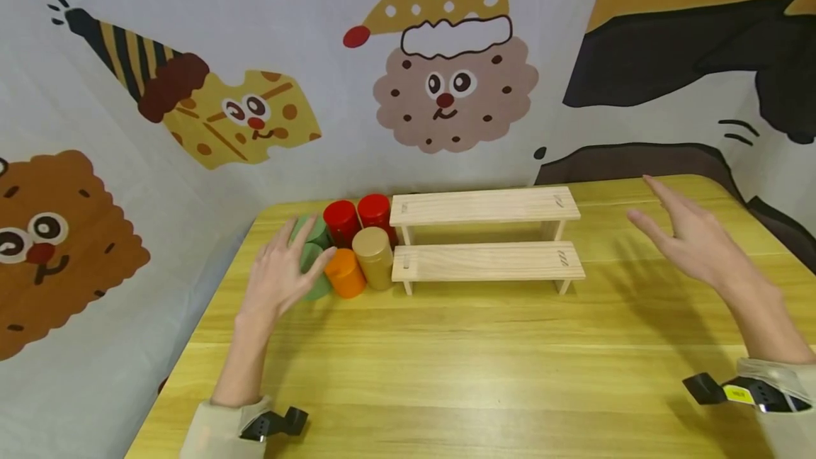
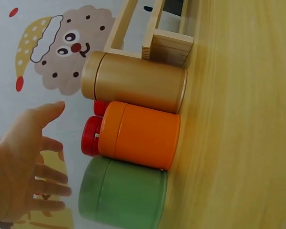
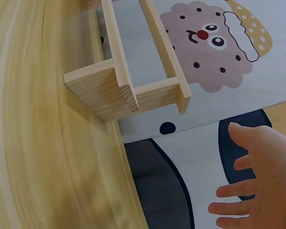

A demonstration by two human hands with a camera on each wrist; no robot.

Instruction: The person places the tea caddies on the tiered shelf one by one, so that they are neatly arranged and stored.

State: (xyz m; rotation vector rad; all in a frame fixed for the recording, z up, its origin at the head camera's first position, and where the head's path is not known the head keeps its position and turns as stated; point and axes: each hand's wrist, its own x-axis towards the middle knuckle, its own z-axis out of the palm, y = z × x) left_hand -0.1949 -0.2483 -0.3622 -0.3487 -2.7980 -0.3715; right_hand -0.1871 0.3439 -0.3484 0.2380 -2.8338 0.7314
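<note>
My left hand (image 1: pixel 277 271) hovers with spread fingers above the green canisters (image 1: pixel 316 289) at the table's left side, holding nothing. Right of it stand an orange canister (image 1: pixel 346 273) and a taller gold canister (image 1: pixel 373 258). Behind these are two red canisters (image 1: pixel 341 223). In the left wrist view the orange canister (image 2: pixel 139 136) stands between the gold and green ones, apart from the fingers. A two-step wooden rack (image 1: pixel 487 261) stands beside the canisters. My right hand (image 1: pixel 691 236) is raised to the right of the rack, fingers extended, touching nothing.
The wooden table (image 1: pixel 446 367) runs back to a cloth backdrop (image 1: pixel 344 112) printed with cartoon biscuits and cheese. In the right wrist view, the rack's end panel (image 3: pixel 97 90) rests on the table near its back edge. Dark straps with small devices sit on both wrists.
</note>
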